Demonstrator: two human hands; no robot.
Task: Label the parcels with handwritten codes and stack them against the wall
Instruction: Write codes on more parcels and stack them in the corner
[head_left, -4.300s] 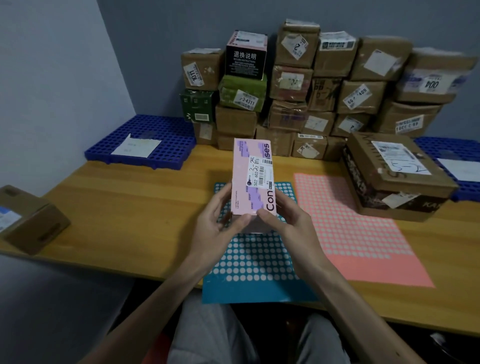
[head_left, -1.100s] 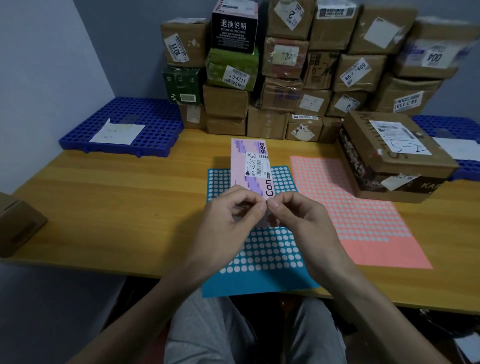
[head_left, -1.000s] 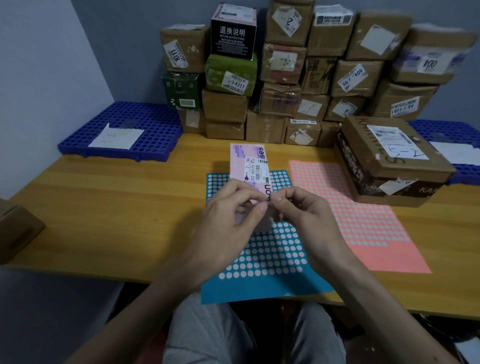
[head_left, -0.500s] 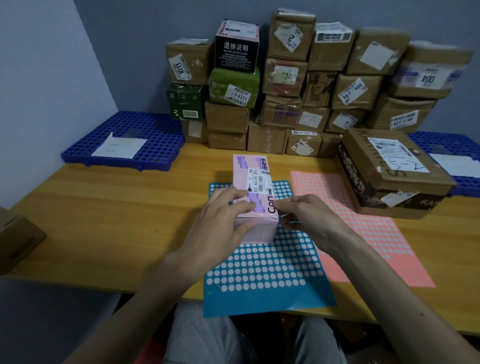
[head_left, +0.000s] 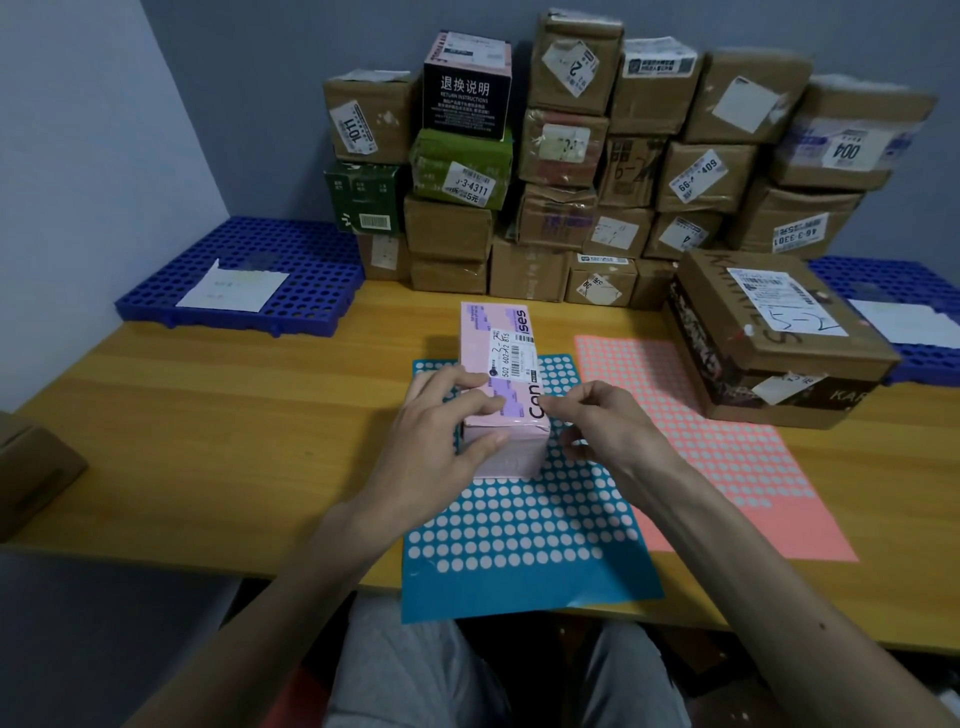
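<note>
A pink parcel (head_left: 501, 353) with a white barcode label lies lengthwise on a blue dot-sticker sheet (head_left: 519, 530) at the middle of the wooden table (head_left: 234, 415). My left hand (head_left: 436, 431) holds its near end, fingers over the top and thumb on the front face. My right hand (head_left: 608, 421) is beside the parcel's right edge, fingers curled, with thumb and index tips pinched together against the top right edge. Whether something small sits between them is hidden. Labelled parcels (head_left: 571, 171) are stacked against the back wall.
A salmon dot-sticker sheet (head_left: 727, 457) lies right of the blue one. A large brown box (head_left: 769, 338) stands at the right. Blue plastic pallets (head_left: 311, 270) (head_left: 909, 280) carry white papers. A carton (head_left: 31, 462) sits off the table's left end.
The parcel went from upright in both hands to flat on the blue sheet. My hands pinched at its near end, then my left settled on top and my right shifted to its right edge.
</note>
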